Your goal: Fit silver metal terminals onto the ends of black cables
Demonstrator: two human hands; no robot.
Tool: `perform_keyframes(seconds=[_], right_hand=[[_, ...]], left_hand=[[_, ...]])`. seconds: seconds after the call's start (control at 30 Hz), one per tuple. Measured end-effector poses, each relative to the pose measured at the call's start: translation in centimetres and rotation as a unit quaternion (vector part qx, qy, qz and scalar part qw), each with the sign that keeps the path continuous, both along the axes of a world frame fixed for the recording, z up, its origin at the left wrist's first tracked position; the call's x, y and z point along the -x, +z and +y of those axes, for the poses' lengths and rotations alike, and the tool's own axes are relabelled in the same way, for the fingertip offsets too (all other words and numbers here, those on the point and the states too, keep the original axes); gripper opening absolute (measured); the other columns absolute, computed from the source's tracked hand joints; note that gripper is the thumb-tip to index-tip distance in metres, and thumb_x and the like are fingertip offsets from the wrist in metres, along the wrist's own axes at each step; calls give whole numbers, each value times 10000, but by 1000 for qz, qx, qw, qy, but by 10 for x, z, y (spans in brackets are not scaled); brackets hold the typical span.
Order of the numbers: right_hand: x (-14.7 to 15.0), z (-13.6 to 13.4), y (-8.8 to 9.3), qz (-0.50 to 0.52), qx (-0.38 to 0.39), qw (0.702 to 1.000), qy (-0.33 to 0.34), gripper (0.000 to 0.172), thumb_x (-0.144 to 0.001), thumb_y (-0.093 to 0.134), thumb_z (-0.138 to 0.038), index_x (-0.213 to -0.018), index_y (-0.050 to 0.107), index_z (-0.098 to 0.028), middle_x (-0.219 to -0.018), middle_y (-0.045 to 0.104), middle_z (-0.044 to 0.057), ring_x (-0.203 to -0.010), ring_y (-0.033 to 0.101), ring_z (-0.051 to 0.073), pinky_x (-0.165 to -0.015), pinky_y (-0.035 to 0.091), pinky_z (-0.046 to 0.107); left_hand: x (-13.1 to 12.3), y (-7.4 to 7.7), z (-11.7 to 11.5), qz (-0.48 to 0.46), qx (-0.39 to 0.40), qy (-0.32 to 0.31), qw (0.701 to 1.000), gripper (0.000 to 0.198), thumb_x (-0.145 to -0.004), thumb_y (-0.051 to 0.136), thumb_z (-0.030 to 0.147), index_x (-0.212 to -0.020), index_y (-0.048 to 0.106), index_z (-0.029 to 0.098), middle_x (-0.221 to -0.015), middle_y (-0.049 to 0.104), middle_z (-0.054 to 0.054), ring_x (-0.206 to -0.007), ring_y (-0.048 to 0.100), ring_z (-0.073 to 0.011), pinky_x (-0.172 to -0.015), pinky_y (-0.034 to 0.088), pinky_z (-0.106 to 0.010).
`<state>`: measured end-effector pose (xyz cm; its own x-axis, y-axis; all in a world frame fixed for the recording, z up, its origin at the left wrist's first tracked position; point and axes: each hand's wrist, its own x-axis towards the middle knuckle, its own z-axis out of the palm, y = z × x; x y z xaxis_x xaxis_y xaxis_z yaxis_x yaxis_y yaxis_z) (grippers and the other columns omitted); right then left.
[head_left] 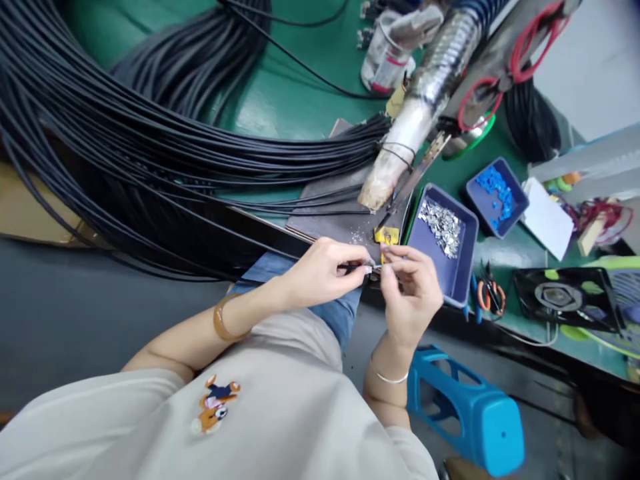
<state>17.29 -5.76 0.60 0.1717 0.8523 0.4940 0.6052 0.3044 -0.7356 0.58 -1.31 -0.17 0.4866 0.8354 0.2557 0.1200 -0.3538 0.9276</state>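
Note:
Between thumb and forefinger, my left hand (333, 270) pinches the end of a black cable (345, 268). My right hand (411, 283) has its fingers bent together just right of that cable end, at a small pale piece whose kind I cannot make out. The fingertips of both hands are almost touching at the bench edge. Just beyond them lies a yellow tag (387, 235) on a dark board (325, 223). To the right, a blue-grey tray (457, 283) holds small silvery metal parts (441, 227).
A thick bundle of black cables (200, 150) runs across the green bench (300, 73). Above the board hangs a duct pipe (400, 147). A smaller tray (473, 190) holds blue parts. Orange-handled pliers (491, 297) lie at right; a blue stool (500, 427) stands below.

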Motion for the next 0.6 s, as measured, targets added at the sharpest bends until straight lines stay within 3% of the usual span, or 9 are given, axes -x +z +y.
perform_keyframes(seconds=[0.1,0.2,0.33,0.6], right_hand=[[-2,3,3,99,-62,991,-66,49,-883,656,-205,-849,623,-191,-1008,653,39,-936,727,184,-861,625,400],[1,3,0,111,-46,992,-44,27,-865,688,-200,-857,663,-205,-984,657,31,-911,731,179,-858,634,398],[7,2,-10,107,7,994,15,64,-862,699,-198,-917,717,-228,-998,673,28,-935,735,186,-862,634,398],[7,3,-15,75,8,997,20,117,-860,707,-196,-951,748,-258,-1023,693,25,-965,725,189,-886,631,419]], left_hand=[[0,2,3,-72,116,-11,991,123,-856,582,174,-747,622,135,-608,581,15,-539,478,-66,-526,370,-180],[1,3,7,-132,221,-27,966,126,-867,596,176,-750,603,131,-617,639,-7,-511,528,-56,-514,414,-160],[3,2,9,-160,257,-34,953,75,-860,611,132,-786,617,123,-600,628,16,-432,445,-14,-438,356,-132],[4,5,11,-168,283,-35,944,68,-846,642,126,-779,633,119,-586,632,14,-420,452,-14,-433,373,-132]])
